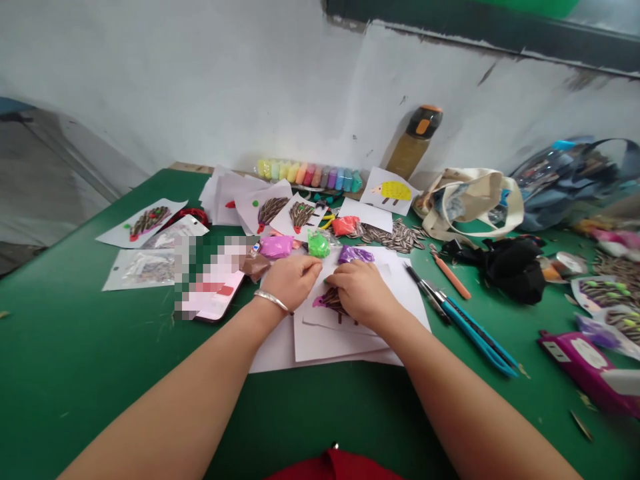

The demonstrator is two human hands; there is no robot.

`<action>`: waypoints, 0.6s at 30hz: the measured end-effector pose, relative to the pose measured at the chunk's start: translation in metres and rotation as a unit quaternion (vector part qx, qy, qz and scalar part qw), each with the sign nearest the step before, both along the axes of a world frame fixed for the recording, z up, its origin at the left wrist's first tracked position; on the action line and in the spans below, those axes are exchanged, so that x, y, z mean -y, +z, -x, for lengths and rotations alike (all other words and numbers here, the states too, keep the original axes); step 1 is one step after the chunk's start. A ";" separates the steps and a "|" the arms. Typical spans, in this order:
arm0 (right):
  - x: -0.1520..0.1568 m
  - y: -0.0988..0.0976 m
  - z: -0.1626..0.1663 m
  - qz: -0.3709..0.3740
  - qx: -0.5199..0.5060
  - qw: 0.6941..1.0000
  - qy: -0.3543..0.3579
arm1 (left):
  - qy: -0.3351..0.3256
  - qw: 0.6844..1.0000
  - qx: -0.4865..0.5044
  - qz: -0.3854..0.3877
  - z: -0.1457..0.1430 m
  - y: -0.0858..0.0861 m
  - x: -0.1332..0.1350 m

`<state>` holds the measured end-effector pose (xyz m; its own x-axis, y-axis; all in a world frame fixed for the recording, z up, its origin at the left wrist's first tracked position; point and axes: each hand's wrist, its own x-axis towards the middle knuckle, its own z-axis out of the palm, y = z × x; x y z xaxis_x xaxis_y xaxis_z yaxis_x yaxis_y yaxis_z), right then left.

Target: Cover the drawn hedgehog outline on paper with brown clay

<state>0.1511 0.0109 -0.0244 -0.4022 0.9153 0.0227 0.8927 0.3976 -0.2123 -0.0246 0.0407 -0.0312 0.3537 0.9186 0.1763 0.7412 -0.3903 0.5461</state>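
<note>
In front of me lies a hedgehog picture point(333, 301) with dark striped seeds for spines, a pink face and brown legs, on a stack of white paper point(330, 347). My right hand point(363, 293) rests over its right part, fingers curled and closed at the spines; what they pinch is hidden. Left of it, my left hand point(293, 283), with a silver bangle point(271, 300), is closed in a pinch just above the paper; anything between its fingertips is too small to name. Bags of green clay point(319, 244), purple clay point(355, 254) and pink clay point(277, 247) lie just beyond my hands.
A phone point(220, 293) and seed packets point(145, 268) lie left. Behind are more hedgehog pictures point(300, 217), a seed pile point(397, 235), red clay point(346, 225), coloured clay sticks point(310, 175) and a bottle point(413, 143). Blue tweezers point(480, 337), a cloth bag point(473, 200) and a purple box point(585, 367) are right.
</note>
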 end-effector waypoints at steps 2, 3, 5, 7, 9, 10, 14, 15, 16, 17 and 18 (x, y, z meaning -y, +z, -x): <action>0.000 0.001 -0.003 -0.002 -0.011 1.000 -0.001 | -0.001 1.000 -0.003 0.006 0.000 0.000 0.000; 0.000 0.002 -0.005 -0.004 -0.021 1.000 -0.001 | 0.000 1.000 -0.004 0.008 0.000 0.000 0.000; 0.000 0.001 -0.007 -0.014 -0.037 0.999 0.005 | 0.002 1.000 -0.006 0.009 -0.001 0.000 0.000; 0.000 -0.001 -0.007 -0.021 -0.037 0.999 0.015 | 0.004 1.000 -0.010 0.009 -0.001 -0.001 0.001; -0.001 -0.003 -0.007 -0.022 -0.033 0.999 0.025 | 0.004 1.000 -0.013 0.009 -0.001 -0.001 0.001; -0.002 -0.003 -0.008 -0.025 -0.040 0.999 0.026 | 0.004 1.000 -0.014 0.009 -0.001 -0.001 0.001; -0.005 0.006 -0.028 -0.067 -0.135 0.988 -0.031 | 0.008 1.000 -0.009 0.006 0.000 -0.002 -0.001; -0.005 0.009 -0.037 -0.070 -0.151 0.984 -0.066 | 0.009 1.000 -0.006 0.005 0.000 -0.002 -0.002; -0.004 0.012 -0.045 -0.062 -0.153 0.981 -0.098 | 0.011 1.000 -0.003 0.004 0.000 -0.002 -0.002; -0.003 0.014 -0.053 -0.046 -0.146 0.980 -0.128 | 0.012 1.000 0.000 0.003 0.000 -0.002 -0.002; -0.001 0.015 -0.060 -0.027 -0.130 0.979 -0.154 | 0.014 1.000 0.004 0.001 0.000 -0.001 -0.002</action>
